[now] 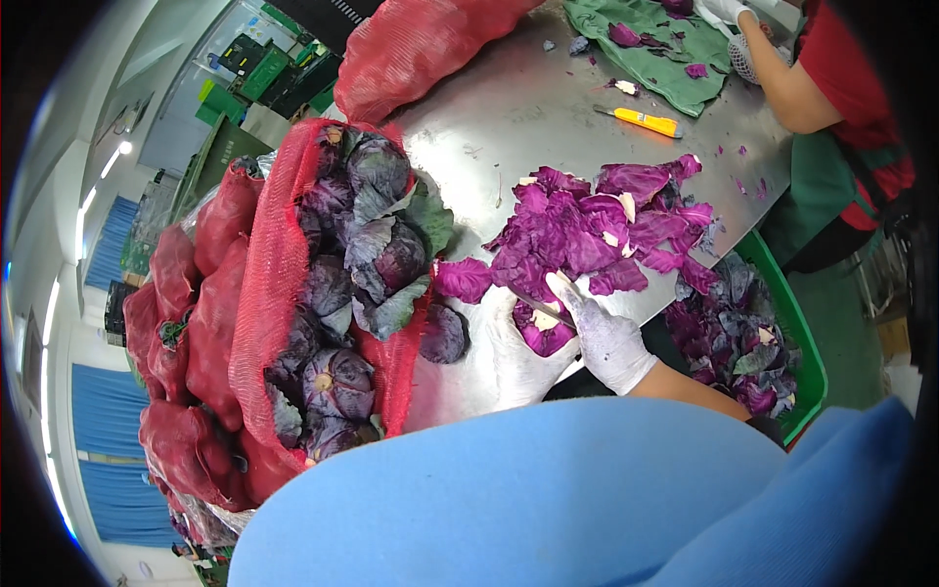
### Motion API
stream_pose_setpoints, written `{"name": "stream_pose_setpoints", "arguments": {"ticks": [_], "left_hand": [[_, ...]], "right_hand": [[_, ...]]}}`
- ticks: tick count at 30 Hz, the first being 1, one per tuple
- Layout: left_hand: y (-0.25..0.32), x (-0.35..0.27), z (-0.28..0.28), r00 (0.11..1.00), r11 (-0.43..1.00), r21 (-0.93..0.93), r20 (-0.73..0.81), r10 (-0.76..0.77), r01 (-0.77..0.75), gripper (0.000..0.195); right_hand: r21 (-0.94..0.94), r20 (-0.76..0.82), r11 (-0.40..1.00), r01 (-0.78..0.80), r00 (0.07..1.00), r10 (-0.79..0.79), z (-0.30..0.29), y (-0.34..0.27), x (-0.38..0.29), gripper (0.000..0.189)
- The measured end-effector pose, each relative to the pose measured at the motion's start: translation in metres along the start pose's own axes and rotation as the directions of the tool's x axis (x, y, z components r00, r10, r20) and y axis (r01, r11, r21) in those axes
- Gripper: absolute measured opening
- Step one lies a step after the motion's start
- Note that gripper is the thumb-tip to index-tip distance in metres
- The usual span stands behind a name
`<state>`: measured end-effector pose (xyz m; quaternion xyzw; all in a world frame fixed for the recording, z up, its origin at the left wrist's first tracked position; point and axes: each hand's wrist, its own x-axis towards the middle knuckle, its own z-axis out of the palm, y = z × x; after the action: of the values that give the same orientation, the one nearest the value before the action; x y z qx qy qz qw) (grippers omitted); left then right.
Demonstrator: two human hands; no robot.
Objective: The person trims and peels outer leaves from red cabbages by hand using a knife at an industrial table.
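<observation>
In a white glove, my left hand [522, 359] is wrapped around a red cabbage [543, 339] whose pale cut stem faces up. My right hand [605, 337], gloved too, grips a knife [541, 304] whose dark blade lies across that stem; the handle is hidden in my fingers. Just beyond both hands, loose purple cabbage leaves [565, 227], some with white stem pieces, are heaped on the steel table [469, 139]. A whole red cabbage [442, 334] rests left of my left hand, beside an opened red mesh sack [268, 293] full of cabbages.
A yellow utility knife [647, 122] lies farther back, near a green sheet [653, 51] with leaf scraps. A co-worker's gloved hand [722, 11] is at the far right. A green crate [807, 367] of leaves stands below the table's right edge. Filled red sacks [216, 323] are piled left.
</observation>
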<state>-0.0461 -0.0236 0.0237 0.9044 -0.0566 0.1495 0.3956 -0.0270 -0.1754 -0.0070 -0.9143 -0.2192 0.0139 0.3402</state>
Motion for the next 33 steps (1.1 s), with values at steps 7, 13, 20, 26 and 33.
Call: {"name": "stream_pose_setpoints", "arguments": {"ticks": [7,13,20,26,33], "left_hand": [[-0.004,-0.018,0.013,0.999,0.981,0.194,-0.041,0.019,-0.011,0.110],[-0.027,-0.017,-0.007,0.995,0.764,-0.638,0.048,-0.088,0.098,0.117],[-0.060,-0.035,-0.017,0.963,0.589,-0.794,-0.019,-0.269,0.149,0.109],[-0.062,-0.032,-0.018,0.986,0.584,-0.797,0.083,-0.148,0.155,0.118],[-0.048,-0.039,-0.032,0.968,0.549,-0.812,0.070,-0.241,0.196,0.111]], "right_hand": [[0.082,-0.033,0.989,-0.126,0.991,0.129,0.002,0.071,0.046,0.044],[0.587,-0.084,0.794,0.155,0.988,-0.131,0.020,0.139,0.083,0.031],[0.740,0.069,0.642,-0.203,0.971,0.227,-0.059,0.027,0.081,0.046],[0.320,-0.102,0.945,0.073,0.994,-0.042,0.013,0.016,0.071,0.079],[0.394,-0.103,0.907,0.151,0.987,-0.120,0.035,0.005,0.074,0.021]]}}
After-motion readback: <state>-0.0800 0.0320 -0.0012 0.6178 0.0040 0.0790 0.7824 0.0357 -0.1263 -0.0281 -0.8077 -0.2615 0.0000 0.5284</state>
